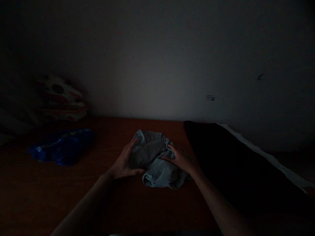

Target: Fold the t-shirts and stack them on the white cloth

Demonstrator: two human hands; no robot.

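Observation:
A crumpled grey cloth [152,152], perhaps a garment, lies bunched on the brown wooden surface [110,200] in front of me. My left hand [125,164] rests against its left side, fingers stretched along the edge and thumb apart, pointing right. On the cloth's right side lies my right hand [180,159], its fingers spread over the folds. Neither hand is visibly closed round the fabric. The dim light hides the finer detail of the cloth.
A shiny blue bundle [62,146] with pale lettering lies to the left. Behind it, at the wall [152,72], a white and red object [61,95] stands stacked. A black cloth or mat [228,164] with a white edge [265,152] covers the right.

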